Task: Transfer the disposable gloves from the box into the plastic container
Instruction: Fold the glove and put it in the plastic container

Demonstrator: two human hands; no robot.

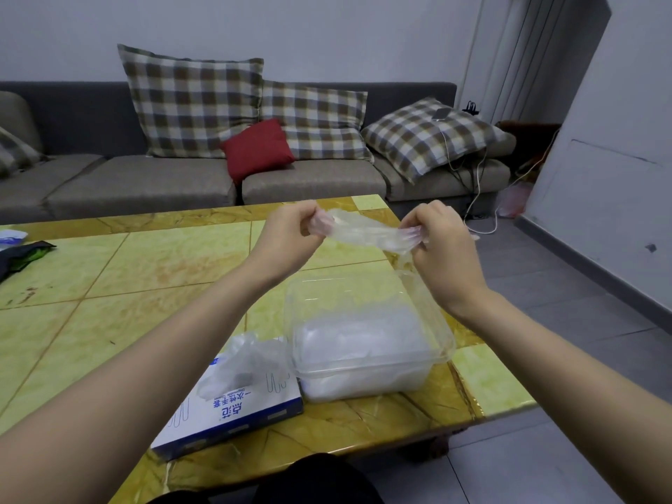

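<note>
While left hand (291, 234), right hand (444, 245) are pinching glove (367, 232) taut, plastic container (367, 380) is sitting beside box (236, 412) near worktop's (145, 267) right edge.

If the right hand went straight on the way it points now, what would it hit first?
Probably the stretched glove that the right hand itself pinches, then the left hand at its other end; depth is unclear.

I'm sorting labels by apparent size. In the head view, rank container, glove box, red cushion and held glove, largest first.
1. container
2. glove box, partly hidden
3. red cushion and held glove look alike; the cushion sits far off, so I won't rank them.
</note>
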